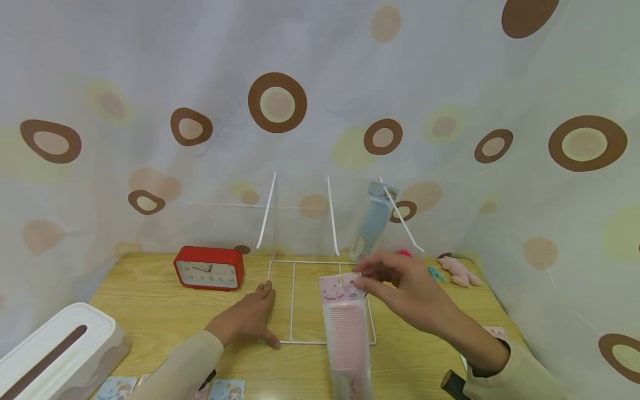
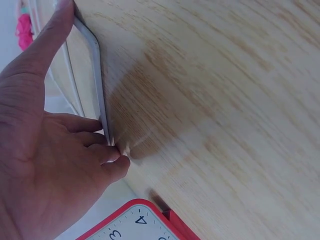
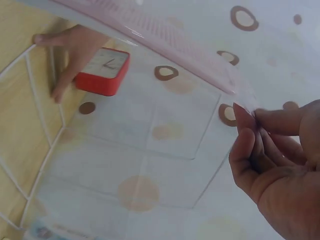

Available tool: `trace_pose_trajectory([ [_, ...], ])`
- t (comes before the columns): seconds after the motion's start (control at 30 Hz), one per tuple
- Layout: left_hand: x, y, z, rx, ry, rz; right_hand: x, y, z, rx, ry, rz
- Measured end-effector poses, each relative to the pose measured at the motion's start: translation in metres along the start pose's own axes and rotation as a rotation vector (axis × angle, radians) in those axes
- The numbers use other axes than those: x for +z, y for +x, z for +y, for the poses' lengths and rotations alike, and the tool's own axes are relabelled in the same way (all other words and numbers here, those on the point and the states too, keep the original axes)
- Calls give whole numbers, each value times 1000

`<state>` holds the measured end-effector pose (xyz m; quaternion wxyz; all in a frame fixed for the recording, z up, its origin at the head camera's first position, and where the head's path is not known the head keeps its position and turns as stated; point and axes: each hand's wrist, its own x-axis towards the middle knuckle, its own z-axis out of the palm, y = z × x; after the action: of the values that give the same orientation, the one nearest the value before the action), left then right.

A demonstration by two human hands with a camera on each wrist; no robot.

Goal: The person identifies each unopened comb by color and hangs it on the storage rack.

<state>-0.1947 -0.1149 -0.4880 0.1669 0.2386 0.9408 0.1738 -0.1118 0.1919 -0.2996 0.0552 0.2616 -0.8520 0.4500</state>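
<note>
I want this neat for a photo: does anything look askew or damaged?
Yes: the blue comb pack on the right-hand white prong hangs aslant, its lower end off to the left instead of straight below. I see no spill or breakage.

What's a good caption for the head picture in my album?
Right hand pinches a packaged pink comb; left hand touches the white wire rack.

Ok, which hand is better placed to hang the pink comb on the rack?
Probably the right hand: it pinches the top of the packet holding the pink comb, while the left hand touches the rack and holds no comb.
</note>
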Motion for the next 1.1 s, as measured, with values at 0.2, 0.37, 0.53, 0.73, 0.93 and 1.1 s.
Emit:
trace_pose_trajectory([
  [0.2, 1, -1, 0, 18, 0, -4, 1, 12, -12, -24, 6, 109],
  [0.37, 3, 0, 0, 4, 0, -14, 3, 17, -8, -25, -1, 153],
  [0.53, 2, 1, 0, -2, 7, -11, 5, 24, 1, -10, -11, 172],
  [0.73, 0, 2, -1, 10, 7, -7, 12, 38, 11, -2, -71, 207],
  [0.93, 2, 2, -3, 9, 8, -6, 20, 63, 21, -13, -129, 262],
  [1.1, 3, 1, -1, 6, 4, -1, 20, 86, 31, 30, -127, 295],
])
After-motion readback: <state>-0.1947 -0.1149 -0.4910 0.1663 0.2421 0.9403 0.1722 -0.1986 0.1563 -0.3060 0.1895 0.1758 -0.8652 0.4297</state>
